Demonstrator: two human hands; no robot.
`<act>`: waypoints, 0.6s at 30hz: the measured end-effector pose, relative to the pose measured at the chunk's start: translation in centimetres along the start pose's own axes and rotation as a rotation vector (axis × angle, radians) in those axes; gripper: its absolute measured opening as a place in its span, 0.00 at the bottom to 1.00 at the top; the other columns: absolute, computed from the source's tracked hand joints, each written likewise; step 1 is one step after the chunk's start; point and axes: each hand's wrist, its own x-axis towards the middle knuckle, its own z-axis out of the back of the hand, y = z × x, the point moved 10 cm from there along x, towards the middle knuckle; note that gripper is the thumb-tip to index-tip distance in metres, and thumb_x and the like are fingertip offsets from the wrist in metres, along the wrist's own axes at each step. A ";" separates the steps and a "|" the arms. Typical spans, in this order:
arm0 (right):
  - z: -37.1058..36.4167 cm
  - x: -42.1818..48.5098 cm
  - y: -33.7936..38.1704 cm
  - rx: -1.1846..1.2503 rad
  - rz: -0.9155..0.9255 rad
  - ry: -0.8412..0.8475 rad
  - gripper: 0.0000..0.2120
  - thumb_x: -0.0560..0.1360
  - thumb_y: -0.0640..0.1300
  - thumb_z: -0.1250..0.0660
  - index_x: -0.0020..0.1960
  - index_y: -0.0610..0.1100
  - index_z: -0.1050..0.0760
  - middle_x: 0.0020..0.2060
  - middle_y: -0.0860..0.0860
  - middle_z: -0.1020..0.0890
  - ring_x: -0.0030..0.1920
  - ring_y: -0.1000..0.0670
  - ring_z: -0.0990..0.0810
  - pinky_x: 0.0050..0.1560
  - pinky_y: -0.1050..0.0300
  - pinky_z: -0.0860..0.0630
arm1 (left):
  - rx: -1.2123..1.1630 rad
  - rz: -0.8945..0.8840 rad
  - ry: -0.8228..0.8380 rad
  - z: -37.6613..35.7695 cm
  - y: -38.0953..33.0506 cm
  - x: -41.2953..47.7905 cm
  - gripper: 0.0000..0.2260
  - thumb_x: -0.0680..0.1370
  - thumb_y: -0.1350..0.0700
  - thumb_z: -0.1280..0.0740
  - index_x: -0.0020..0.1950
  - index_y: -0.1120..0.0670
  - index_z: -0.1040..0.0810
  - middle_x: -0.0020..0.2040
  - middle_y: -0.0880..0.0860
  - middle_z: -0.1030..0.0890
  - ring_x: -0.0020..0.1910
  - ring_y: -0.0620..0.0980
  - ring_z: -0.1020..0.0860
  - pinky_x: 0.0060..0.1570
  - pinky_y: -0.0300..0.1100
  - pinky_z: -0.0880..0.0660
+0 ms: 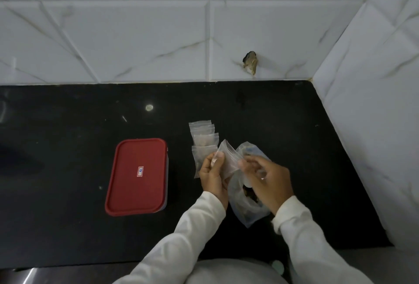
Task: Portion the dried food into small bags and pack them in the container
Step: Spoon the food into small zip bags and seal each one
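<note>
Standing at a black desk [68, 227] in a tiled corner, both arms in white sleeves [192, 227]. Pinching one edge of a small clear bag [229, 159] with the left hand [213, 173], fingers curled round it. Gripping the opposite edge of the same bag with the right hand [268, 180], fingers curled as well. Held up off the desk between the two hands, tilted. Something pale at the left fingertips, too blurred to name.

Directly under the right hand and reaching back toward the body: a larger clear bag [246, 210] lying on the desk, with dark dried food [248, 194] inside. Just beyond the left hand, toward the wall: a row of small bags [203, 138], overlapping one another flat on the desk, some with a brownish portion inside, the nearest partly hidden behind the left hand.

Well out to the left of the left hand: the container [136, 193], rectangular, closed under a red lid [140, 154], with a small label [140, 171] at the lid's middle. Apart from every bag, touching none.

Far beyond the right hand, low on the tiled wall [136, 34]: a dark chipped hole [250, 62] just above the desk's back edge.
</note>
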 end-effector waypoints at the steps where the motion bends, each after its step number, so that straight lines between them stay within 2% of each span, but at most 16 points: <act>1: -0.7 0.0 0.0 0.052 -0.016 -0.009 0.11 0.73 0.57 0.31 0.52 0.53 0.21 0.48 0.61 0.20 0.47 0.63 0.21 0.47 0.71 0.26 | 0.015 -0.024 -0.005 -0.2 -0.5 0.0 0.06 0.76 0.55 0.29 0.51 0.55 0.20 0.48 0.58 0.18 0.48 0.56 0.19 0.56 0.57 0.22; 4: -3.0 0.3 -2.4 0.099 -0.160 0.028 0.23 0.66 0.67 0.34 0.54 0.54 0.23 0.52 0.57 0.21 0.53 0.57 0.21 0.58 0.56 0.25 | 0.130 -0.096 0.015 -0.8 -1.7 -0.5 0.06 0.77 0.55 0.29 0.51 0.56 0.19 0.48 0.58 0.17 0.47 0.57 0.18 0.54 0.57 0.21; 5: -3.1 0.4 -2.9 0.179 -0.218 0.022 0.24 0.65 0.67 0.34 0.54 0.53 0.23 0.51 0.55 0.20 0.53 0.54 0.20 0.58 0.53 0.25 | 0.201 -0.123 0.027 -0.9 -2.3 -0.7 0.06 0.77 0.56 0.28 0.51 0.57 0.19 0.47 0.58 0.16 0.48 0.57 0.18 0.55 0.58 0.20; 8: -2.0 0.6 -3.0 0.455 -0.253 -0.073 0.07 0.74 0.53 0.31 0.47 0.52 0.19 0.44 0.56 0.16 0.47 0.55 0.17 0.50 0.57 0.21 | 0.523 -0.260 0.138 -1.4 -4.8 -1.0 0.06 0.76 0.58 0.28 0.49 0.60 0.20 0.45 0.56 0.15 0.47 0.56 0.16 0.54 0.59 0.20; 9: -2.0 0.7 -2.6 0.506 -0.257 -0.053 0.05 0.75 0.51 0.31 0.47 0.52 0.18 0.44 0.56 0.16 0.47 0.57 0.17 0.48 0.59 0.21 | 0.609 -0.300 0.178 -1.7 -5.5 -1.3 0.05 0.76 0.59 0.28 0.48 0.60 0.19 0.45 0.55 0.15 0.47 0.55 0.16 0.54 0.58 0.20; 12: -2.6 0.9 -2.0 0.550 -0.238 0.048 0.04 0.75 0.49 0.30 0.45 0.51 0.17 0.45 0.55 0.15 0.47 0.56 0.16 0.49 0.56 0.20 | 0.732 -0.362 0.238 -2.5 -7.4 -1.7 0.04 0.77 0.59 0.29 0.49 0.59 0.19 0.45 0.54 0.15 0.48 0.52 0.16 0.53 0.51 0.19; 16: -3.3 1.2 -1.4 0.566 -0.259 0.092 0.05 0.75 0.49 0.30 0.48 0.50 0.17 0.45 0.52 0.15 0.48 0.53 0.16 0.55 0.47 0.20 | 0.718 -0.367 0.234 -3.2 -8.1 -2.1 0.06 0.77 0.57 0.29 0.49 0.60 0.18 0.43 0.55 0.16 0.46 0.54 0.16 0.49 0.49 0.18; 18: -3.2 1.2 -0.8 0.533 -0.207 0.071 0.10 0.73 0.55 0.30 0.51 0.52 0.19 0.46 0.52 0.16 0.48 0.53 0.16 0.55 0.46 0.20 | 0.720 -0.370 0.210 -3.2 -8.2 -2.2 0.05 0.77 0.56 0.29 0.48 0.58 0.18 0.42 0.53 0.16 0.46 0.51 0.16 0.49 0.47 0.19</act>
